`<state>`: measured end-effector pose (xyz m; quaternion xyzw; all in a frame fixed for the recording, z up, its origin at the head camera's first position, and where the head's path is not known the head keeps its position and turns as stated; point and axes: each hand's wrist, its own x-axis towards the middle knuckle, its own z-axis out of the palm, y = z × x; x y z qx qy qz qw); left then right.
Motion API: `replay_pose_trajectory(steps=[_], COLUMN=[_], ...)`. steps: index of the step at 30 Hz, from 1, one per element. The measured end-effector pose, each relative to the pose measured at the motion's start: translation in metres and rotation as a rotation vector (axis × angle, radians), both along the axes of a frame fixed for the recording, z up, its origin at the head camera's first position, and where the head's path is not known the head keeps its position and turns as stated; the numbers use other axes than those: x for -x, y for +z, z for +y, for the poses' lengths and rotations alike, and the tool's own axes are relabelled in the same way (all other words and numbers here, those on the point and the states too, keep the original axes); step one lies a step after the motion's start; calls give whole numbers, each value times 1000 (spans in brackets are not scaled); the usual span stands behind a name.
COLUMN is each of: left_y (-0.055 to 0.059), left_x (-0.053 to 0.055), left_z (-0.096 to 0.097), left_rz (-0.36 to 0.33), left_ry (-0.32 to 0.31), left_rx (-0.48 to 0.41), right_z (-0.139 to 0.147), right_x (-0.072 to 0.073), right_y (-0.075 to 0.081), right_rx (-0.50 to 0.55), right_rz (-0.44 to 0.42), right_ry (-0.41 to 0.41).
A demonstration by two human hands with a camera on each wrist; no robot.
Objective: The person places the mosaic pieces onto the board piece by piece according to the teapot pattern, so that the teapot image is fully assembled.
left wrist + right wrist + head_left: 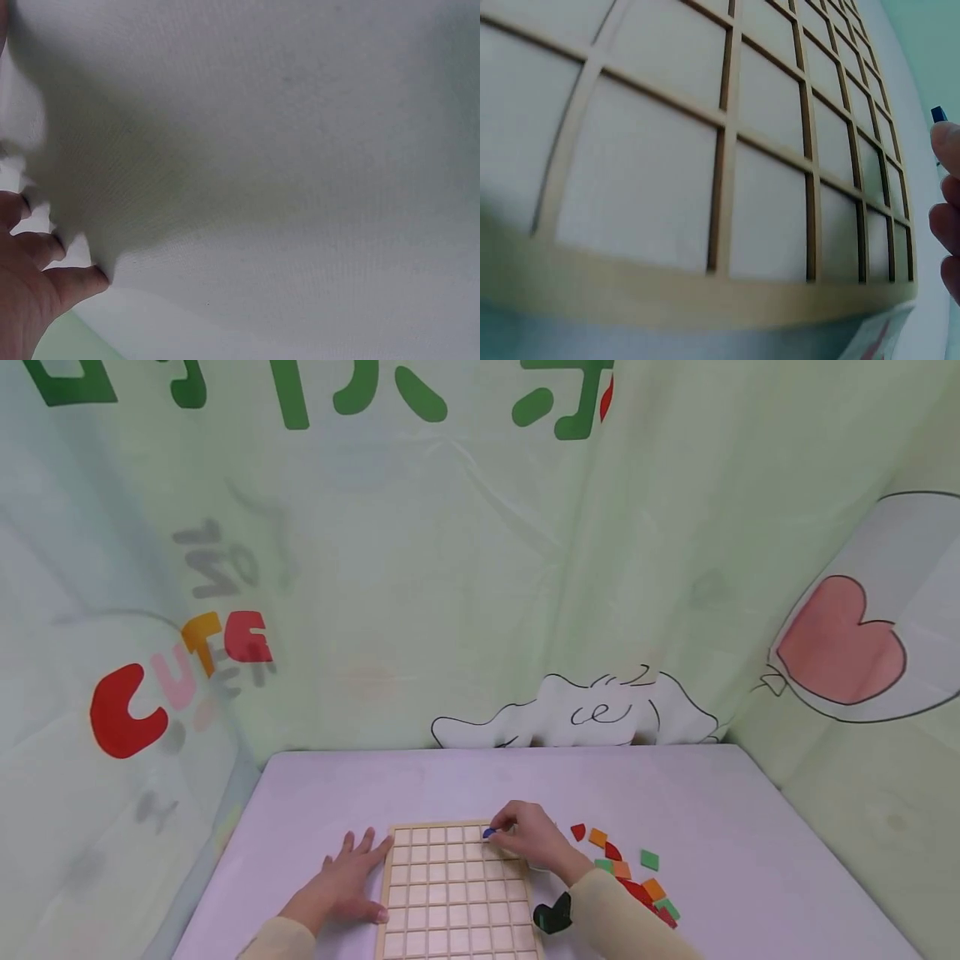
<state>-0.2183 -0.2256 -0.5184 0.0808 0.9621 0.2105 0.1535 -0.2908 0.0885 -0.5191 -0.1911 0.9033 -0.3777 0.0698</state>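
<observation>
A light wooden grid board (437, 893) with square cells lies on the table. My right hand (536, 839) is at its far right corner and pinches a small blue piece (489, 832) between thumb and finger. In the right wrist view, the blue piece (938, 115) sticks out past a fingertip, beyond the far end of the board (645, 172). The piece's full outline is hidden by the fingers. Spread fingers of my left hand (345, 881) rest on the table and the board's left edge. The left wrist view catches that hand (30, 292) at its lower left.
Right of the board lie scattered flat pieces: red ones, orange squares (654, 889) and green squares (649, 859). A dark shape (553, 914) of unclear kind shows beside my right sleeve. Printed curtains (420, 593) stand behind and beside the pale table (337, 785).
</observation>
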Motion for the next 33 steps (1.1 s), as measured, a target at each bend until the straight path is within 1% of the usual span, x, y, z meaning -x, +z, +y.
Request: replay_pose_trajectory(steps=[2, 8, 11, 15, 23, 33], left_y=[2, 5, 4, 3, 3, -1], left_x=[0, -1, -1, 0, 1, 1], left_z=[1, 2, 2, 2, 3, 2], left_rz=[-3, -15, -14, -16, -32, -30], left_ry=[2, 7, 10, 12, 16, 25], left_rx=[-2, -7, -5, -4, 4, 1], right_z=[-6, -22, -28, -36, -48, -54], right_x=[2, 8, 10, 12, 13, 14], right_y=[-2, -8, -10, -12, -14, -17], right_rx=[1, -15, -19, -32, -70, -120], right_rz=[1, 52, 89, 114, 121, 171], right_ry=[6, 39, 58, 74, 77, 96])
